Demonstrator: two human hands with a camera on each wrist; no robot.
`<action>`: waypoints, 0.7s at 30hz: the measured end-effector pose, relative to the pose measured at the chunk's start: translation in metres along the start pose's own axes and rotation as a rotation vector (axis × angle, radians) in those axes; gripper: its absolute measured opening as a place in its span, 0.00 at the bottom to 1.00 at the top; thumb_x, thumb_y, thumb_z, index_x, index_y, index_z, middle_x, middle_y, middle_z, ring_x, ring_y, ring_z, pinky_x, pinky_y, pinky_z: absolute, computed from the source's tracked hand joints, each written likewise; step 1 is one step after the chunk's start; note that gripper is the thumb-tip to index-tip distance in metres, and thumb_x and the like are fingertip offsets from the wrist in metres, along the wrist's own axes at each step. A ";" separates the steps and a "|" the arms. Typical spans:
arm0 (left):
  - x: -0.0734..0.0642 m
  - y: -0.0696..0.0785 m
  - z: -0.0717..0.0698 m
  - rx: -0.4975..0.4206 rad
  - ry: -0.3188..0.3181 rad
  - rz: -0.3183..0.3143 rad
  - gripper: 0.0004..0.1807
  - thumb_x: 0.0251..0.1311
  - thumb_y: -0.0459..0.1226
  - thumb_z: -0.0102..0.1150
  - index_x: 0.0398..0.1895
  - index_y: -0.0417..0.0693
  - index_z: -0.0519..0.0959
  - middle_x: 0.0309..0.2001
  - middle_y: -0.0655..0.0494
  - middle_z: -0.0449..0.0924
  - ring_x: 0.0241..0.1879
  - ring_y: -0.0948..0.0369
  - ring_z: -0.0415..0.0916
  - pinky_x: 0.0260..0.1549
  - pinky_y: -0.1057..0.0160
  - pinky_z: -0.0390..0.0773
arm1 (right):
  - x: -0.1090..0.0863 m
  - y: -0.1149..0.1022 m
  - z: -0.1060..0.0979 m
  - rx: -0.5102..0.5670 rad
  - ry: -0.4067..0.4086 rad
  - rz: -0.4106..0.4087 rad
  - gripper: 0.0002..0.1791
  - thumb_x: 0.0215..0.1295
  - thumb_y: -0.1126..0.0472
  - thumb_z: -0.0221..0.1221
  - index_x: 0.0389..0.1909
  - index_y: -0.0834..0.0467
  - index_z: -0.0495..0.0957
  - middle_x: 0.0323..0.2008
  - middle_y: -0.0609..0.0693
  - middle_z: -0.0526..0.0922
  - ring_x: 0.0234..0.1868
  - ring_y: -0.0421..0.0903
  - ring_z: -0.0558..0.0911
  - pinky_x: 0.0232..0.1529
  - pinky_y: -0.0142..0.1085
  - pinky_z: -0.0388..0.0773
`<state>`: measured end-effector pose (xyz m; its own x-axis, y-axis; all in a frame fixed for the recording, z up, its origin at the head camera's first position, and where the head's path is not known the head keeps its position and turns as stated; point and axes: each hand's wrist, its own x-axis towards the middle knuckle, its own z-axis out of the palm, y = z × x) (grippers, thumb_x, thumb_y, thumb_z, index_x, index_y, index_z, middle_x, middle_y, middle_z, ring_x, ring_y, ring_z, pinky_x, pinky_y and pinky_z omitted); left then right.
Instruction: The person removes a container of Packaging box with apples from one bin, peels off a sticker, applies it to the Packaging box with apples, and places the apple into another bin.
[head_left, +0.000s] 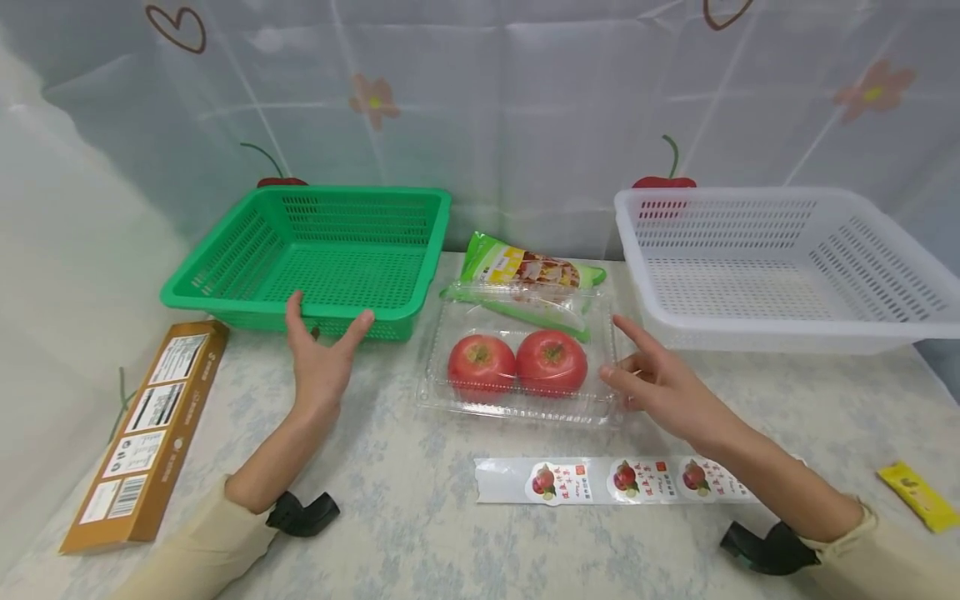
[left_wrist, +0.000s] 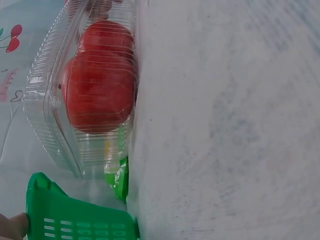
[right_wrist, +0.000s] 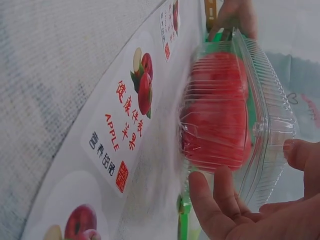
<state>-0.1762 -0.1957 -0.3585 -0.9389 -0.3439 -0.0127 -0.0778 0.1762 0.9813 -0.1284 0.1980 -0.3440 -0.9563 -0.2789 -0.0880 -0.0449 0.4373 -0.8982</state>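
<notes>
A clear plastic clamshell box [head_left: 517,410] with two red apples [head_left: 552,362] inside lies on the table in the head view, its lid down. At its right edge is my right hand [head_left: 663,392], the thumb by the rim and the forefinger extended. The right wrist view shows that hand's fingers [right_wrist: 227,195] close beside the box's end, not wrapped round it. My left hand [head_left: 322,362] is at the front rim of the green basket [head_left: 337,312], thumb and forefinger spread wide. In the left wrist view a fingertip [left_wrist: 19,225] meets the basket's rim.
A green snack packet [head_left: 525,267] lies behind the box, partly under it. A white basket [head_left: 780,333] stands at right. In front lies a strip of apple stickers [head_left: 600,481]. A brown carton [head_left: 150,433] is at far left, a yellow packet [head_left: 921,496] at far right.
</notes>
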 end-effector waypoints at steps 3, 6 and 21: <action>-0.001 0.001 -0.001 -0.022 -0.004 0.004 0.57 0.56 0.55 0.68 0.78 0.75 0.37 0.78 0.65 0.30 0.76 0.55 0.35 0.66 0.46 0.55 | -0.002 0.000 0.001 -0.043 0.005 -0.015 0.43 0.73 0.53 0.57 0.80 0.51 0.43 0.45 0.60 0.79 0.40 0.51 0.79 0.41 0.41 0.80; -0.006 0.000 -0.001 -0.022 -0.001 0.015 0.54 0.59 0.54 0.66 0.78 0.74 0.38 0.78 0.67 0.32 0.76 0.55 0.34 0.67 0.45 0.53 | -0.005 -0.003 -0.001 -0.099 -0.007 -0.026 0.41 0.73 0.51 0.56 0.79 0.49 0.44 0.51 0.61 0.77 0.43 0.51 0.81 0.42 0.45 0.80; -0.052 0.027 0.004 -0.281 -0.039 0.628 0.21 0.62 0.24 0.60 0.59 0.36 0.73 0.56 0.51 0.73 0.56 0.57 0.67 0.52 0.63 0.69 | -0.045 -0.030 -0.019 -0.376 0.006 -0.324 0.23 0.69 0.59 0.61 0.65 0.53 0.74 0.44 0.41 0.81 0.39 0.38 0.80 0.39 0.34 0.80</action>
<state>-0.1306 -0.1689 -0.3323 -0.7892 -0.2205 0.5731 0.5701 0.0838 0.8173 -0.0897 0.2137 -0.3045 -0.8775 -0.4471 0.1735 -0.4402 0.6074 -0.6613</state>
